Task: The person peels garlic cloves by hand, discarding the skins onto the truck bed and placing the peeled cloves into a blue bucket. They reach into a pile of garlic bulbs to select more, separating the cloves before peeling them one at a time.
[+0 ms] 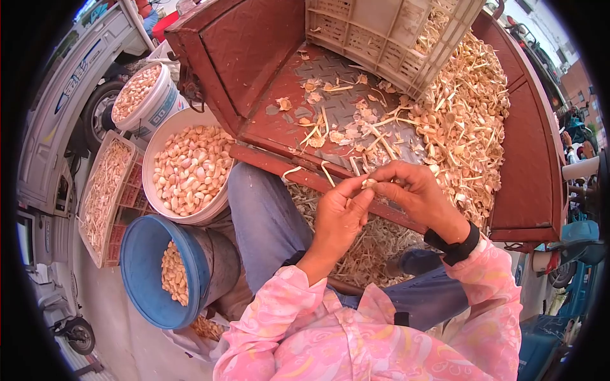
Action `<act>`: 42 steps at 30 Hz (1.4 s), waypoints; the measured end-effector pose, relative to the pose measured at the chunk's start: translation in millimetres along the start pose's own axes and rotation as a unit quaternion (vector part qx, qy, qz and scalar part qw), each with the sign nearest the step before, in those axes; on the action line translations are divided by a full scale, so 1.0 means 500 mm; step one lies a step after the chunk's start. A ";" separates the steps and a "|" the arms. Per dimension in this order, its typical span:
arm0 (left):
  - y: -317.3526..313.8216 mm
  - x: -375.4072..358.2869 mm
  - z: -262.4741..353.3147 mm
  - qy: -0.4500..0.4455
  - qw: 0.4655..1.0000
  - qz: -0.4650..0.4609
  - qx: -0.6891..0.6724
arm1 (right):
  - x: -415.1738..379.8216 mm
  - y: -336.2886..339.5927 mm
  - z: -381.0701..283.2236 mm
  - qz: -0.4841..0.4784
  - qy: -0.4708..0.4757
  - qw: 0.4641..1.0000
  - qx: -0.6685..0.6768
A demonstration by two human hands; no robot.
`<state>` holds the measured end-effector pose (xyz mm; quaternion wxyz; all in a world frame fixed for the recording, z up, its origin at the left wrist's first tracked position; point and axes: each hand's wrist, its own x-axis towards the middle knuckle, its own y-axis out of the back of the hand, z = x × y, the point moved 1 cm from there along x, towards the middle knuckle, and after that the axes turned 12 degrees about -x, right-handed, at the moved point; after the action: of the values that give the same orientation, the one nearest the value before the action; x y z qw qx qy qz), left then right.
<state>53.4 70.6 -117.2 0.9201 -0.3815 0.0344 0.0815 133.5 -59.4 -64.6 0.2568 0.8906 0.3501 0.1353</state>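
Note:
A small pale garlic clove (368,183) is pinched between the fingertips of both hands, above the front edge of the red metal truck bed (267,127). My left hand (340,213) is closed, thumb and forefinger on the clove's left side. My right hand (416,193) is closed on its other side, and its fingers partly hide the clove. Loose garlic skins and dry stalks (381,133) lie on the metal floor just beyond my hands. To the right rises a large heap of garlic skins and stalks (470,114).
A plastic crate (381,38) stands tilted on the bed. On my left are a white bucket of cloves (151,171), a blue bucket with fewer cloves (136,254), another full bucket (152,117) and a crate of stalks (130,213). A parked vehicle (70,82) stands beyond.

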 end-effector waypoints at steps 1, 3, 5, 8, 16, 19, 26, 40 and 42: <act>0.007 -0.004 -0.003 -0.017 1.000 -0.001 0.016 | 0.000 0.002 -0.001 0.002 0.024 0.999 -0.047; 0.015 -0.008 -0.005 -0.058 0.995 0.000 0.075 | 0.000 0.003 -0.005 0.004 0.072 0.989 -0.132; 0.019 -0.010 -0.003 -0.106 0.981 0.005 0.161 | -0.003 0.006 -0.014 0.004 0.119 0.971 -0.209; 0.023 -0.008 0.019 -0.257 0.889 -0.052 0.377 | -0.011 0.003 -0.028 0.002 0.064 0.974 -0.215; 0.036 -0.059 0.062 -0.226 0.875 -0.082 0.421 | -0.013 0.027 0.011 -0.028 -0.158 0.987 -0.015; 0.094 -0.116 0.108 -0.159 0.913 -0.014 0.376 | -0.012 0.011 -0.020 -0.197 -0.025 0.886 -0.418; 0.344 -0.282 0.254 -0.169 0.840 0.321 0.403 | 0.126 -0.150 -0.076 -0.307 -0.111 0.944 -0.036; 0.383 -0.234 0.279 -0.188 0.787 0.357 0.467 | 0.158 -0.059 0.000 -0.036 -0.053 0.996 0.056; 0.305 -0.151 0.240 -0.200 0.836 0.232 0.455 | 0.082 0.063 0.078 0.049 -0.111 0.991 -0.051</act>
<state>-47.6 252.4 -129.3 0.9308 0.1243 -0.0298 0.3424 196.5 -64.7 -77.0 0.3316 0.9022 0.2678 0.0659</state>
